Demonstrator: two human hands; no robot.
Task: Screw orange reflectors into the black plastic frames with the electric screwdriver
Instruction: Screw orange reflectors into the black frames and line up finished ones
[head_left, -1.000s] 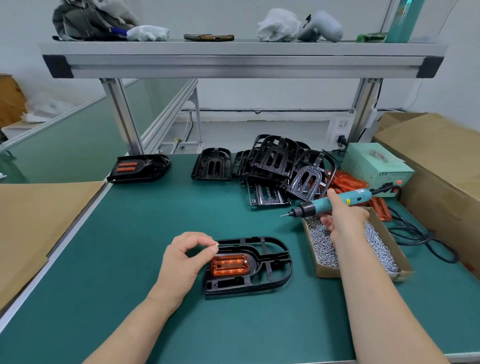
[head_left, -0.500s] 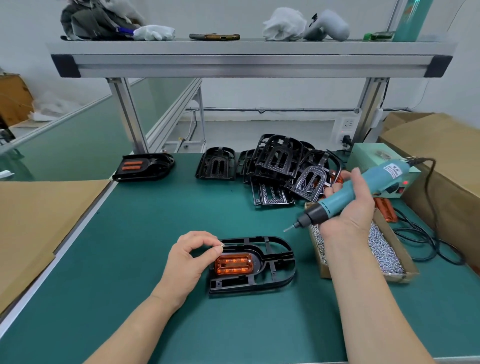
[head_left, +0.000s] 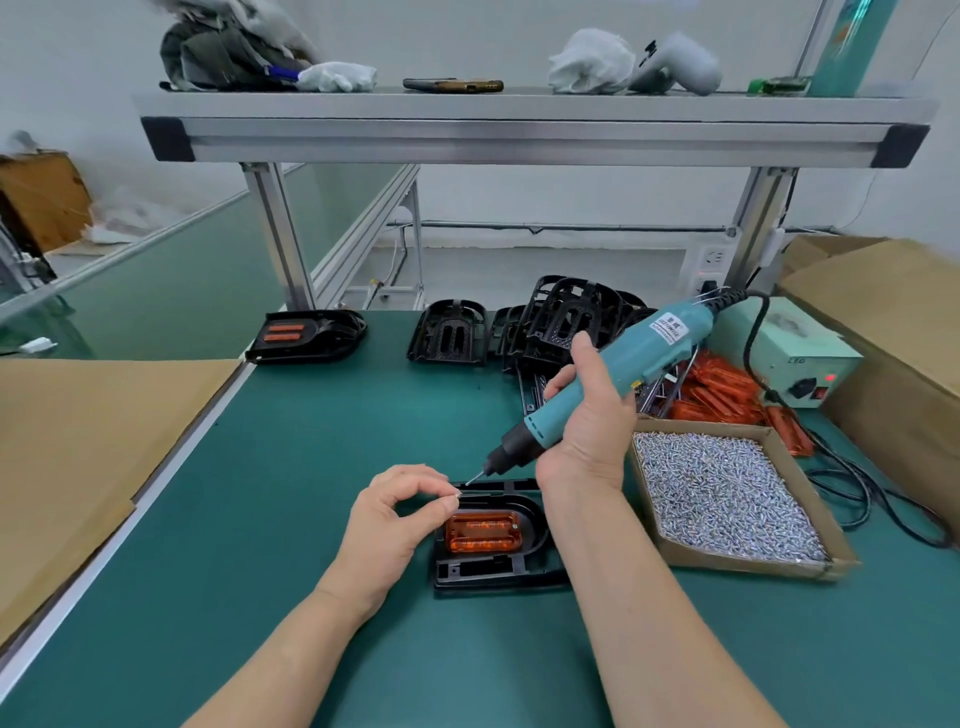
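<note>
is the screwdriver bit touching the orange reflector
No, the electric screwdriver aims its bit at the screw in the left hand, off the orange reflector.

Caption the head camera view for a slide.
Right hand aims electric screwdriver at a screw the left hand pinches by the orange reflector.

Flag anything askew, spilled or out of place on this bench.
Nothing looks spilled or damaged. The spare black frames lean in an untidy pile at the back, and the loose orange reflectors lie heaped, uncontained, behind the screw box.
</note>
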